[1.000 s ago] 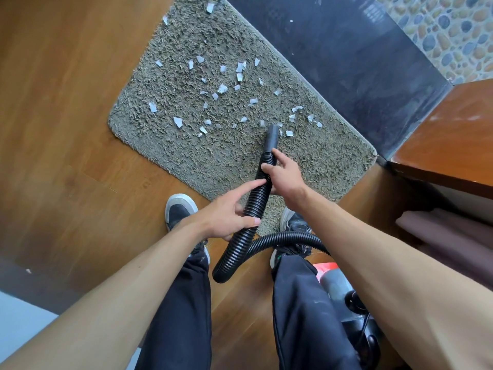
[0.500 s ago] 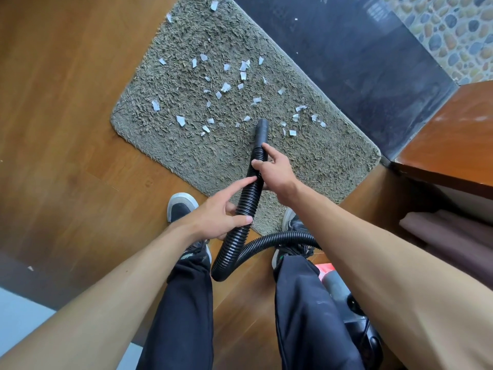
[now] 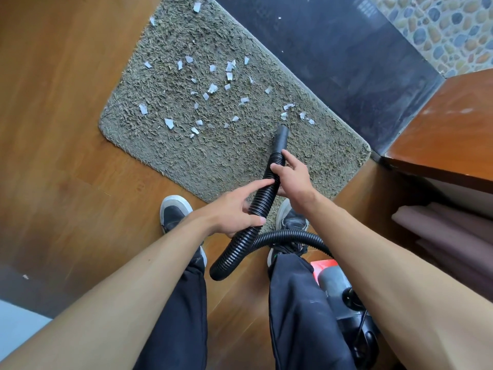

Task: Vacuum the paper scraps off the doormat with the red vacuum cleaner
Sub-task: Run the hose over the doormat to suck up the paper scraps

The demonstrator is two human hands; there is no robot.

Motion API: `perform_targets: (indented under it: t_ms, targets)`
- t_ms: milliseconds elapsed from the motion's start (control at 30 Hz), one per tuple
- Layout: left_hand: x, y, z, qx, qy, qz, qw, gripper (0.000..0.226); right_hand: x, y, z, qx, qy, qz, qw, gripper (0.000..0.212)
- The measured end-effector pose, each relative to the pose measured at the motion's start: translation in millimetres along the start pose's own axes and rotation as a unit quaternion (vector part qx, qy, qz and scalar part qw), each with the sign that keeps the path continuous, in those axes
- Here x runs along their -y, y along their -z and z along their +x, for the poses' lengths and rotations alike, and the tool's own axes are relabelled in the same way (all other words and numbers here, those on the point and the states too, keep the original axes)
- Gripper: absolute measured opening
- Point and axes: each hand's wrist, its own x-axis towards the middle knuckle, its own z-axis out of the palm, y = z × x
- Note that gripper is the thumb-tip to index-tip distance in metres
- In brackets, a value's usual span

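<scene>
now the nozzle [image 3: 282, 134] has slid right across the doormat [image 3: 170, 153], close below the right-hand cluster of paper scraps [image 3: 289, 106]. the right hand [image 3: 292, 174] grips the black ribbed hose [image 3: 262, 198] just behind the nozzle; the left hand [image 3: 232, 212] holds it lower down, forefinger stretched along it. the red vacuum cleaner [image 3: 324, 265] sits by the right leg [image 3: 298, 316].

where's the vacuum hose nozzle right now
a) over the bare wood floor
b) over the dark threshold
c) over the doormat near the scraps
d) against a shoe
C: the hose ends in a nozzle over the doormat, its tip close to the nearest paper scraps.
</scene>
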Motion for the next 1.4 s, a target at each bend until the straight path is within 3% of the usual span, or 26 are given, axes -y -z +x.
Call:
perform_targets:
  t_ms: [367,700,1400]
  targets:
    - [10,-14,3,-0.002,-0.008,0.062,0.998,0.081,-24,6,-4,-0.026,-0.027,0.041,0.998,0.059]
    - [18,-8,-7,-0.026,-0.009,0.004,1.000,0.079,-14,-5,-2,0.027,-0.005,0.003,1.000,0.059]
    - [-20,-1,17,-0.033,-0.006,0.011,0.999,0.077,21,10,20,0.022,0.036,-0.020,0.999,0.058]
